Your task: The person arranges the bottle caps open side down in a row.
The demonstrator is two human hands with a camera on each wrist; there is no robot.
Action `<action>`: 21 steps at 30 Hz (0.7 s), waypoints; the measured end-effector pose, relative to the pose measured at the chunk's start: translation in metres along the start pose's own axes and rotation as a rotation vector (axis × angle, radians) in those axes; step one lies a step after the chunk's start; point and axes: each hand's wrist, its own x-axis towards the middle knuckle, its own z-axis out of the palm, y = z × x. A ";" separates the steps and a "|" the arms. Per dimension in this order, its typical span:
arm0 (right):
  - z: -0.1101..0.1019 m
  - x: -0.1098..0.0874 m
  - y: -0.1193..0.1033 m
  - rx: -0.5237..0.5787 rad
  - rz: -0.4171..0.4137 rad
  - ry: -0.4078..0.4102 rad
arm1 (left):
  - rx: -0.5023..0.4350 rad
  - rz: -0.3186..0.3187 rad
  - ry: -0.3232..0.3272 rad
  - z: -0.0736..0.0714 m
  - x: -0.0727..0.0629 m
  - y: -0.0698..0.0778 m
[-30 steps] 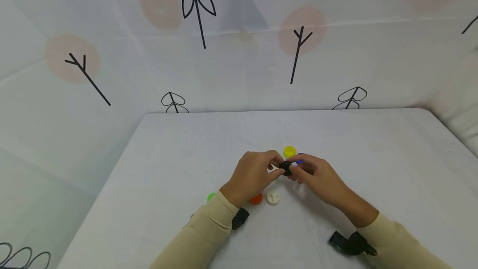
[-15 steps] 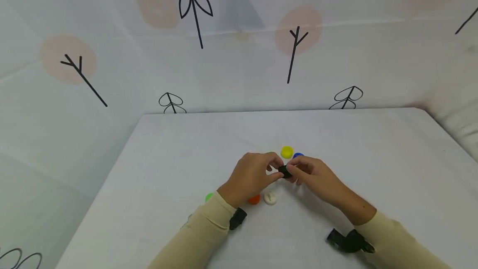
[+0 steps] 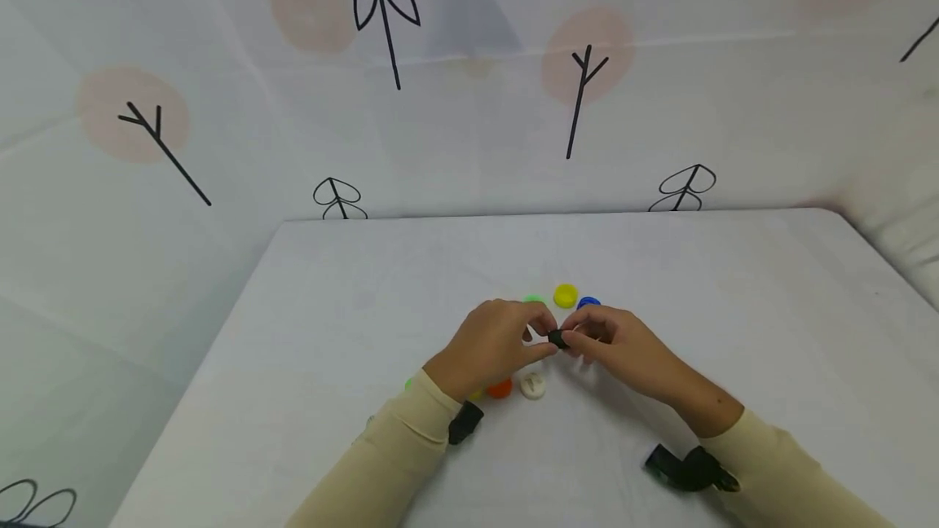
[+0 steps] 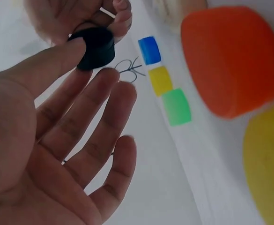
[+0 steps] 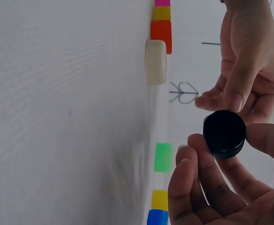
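Note:
A small black bottle cap (image 3: 557, 339) with a ridged side is held above the table between both hands. My left hand (image 3: 493, 345) pinches its left side with thumb and index finger. In the left wrist view, that thumb lies on the cap (image 4: 97, 49) and the other fingers spread loosely. From the right, my right hand (image 3: 632, 353) holds the cap between thumb and fingers. The right wrist view shows the cap's dark round face (image 5: 225, 133) turned toward the camera, with the left fingertips right at its far edge.
Beyond the hands, a green cap (image 3: 534, 298), a yellow cap (image 3: 566, 296) and a blue cap (image 3: 588, 301) form a row. Nearer are a white cap (image 3: 533, 385), an orange cap (image 3: 500, 388) and another yellow one, partly behind the left arm. A patterned cloth (image 3: 469, 137) hangs behind the table.
The black cap has turned and sits slightly lower between the fingers. Both hands stay almost in place. The green cap beyond the left hand has come into view.

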 end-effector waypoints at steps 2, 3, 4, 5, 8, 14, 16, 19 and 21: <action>0.000 0.000 0.001 -0.008 -0.014 0.005 | -0.010 -0.013 -0.022 -0.003 0.000 -0.001; -0.001 0.000 0.001 -0.013 -0.024 0.005 | -0.013 -0.019 -0.032 -0.004 0.000 -0.001; -0.001 0.000 0.001 -0.016 -0.031 0.006 | -0.016 -0.026 -0.043 -0.005 0.000 -0.002; -0.001 0.000 0.002 -0.024 -0.037 0.005 | -0.017 -0.033 -0.054 -0.006 0.000 -0.002; -0.002 0.000 0.002 -0.045 -0.042 0.007 | 0.000 -0.039 -0.081 -0.005 0.000 -0.004; -0.001 0.002 0.002 -0.095 -0.053 0.001 | 0.015 -0.072 -0.116 -0.005 0.001 -0.005; -0.001 0.002 0.002 -0.114 -0.049 -0.006 | 0.012 -0.085 -0.132 -0.004 0.000 -0.005; 0.000 0.002 0.001 -0.145 -0.047 -0.008 | 0.004 -0.097 -0.156 -0.003 0.000 -0.005; 0.000 0.001 0.001 -0.165 -0.055 -0.007 | 0.009 -0.094 -0.164 -0.001 0.000 -0.006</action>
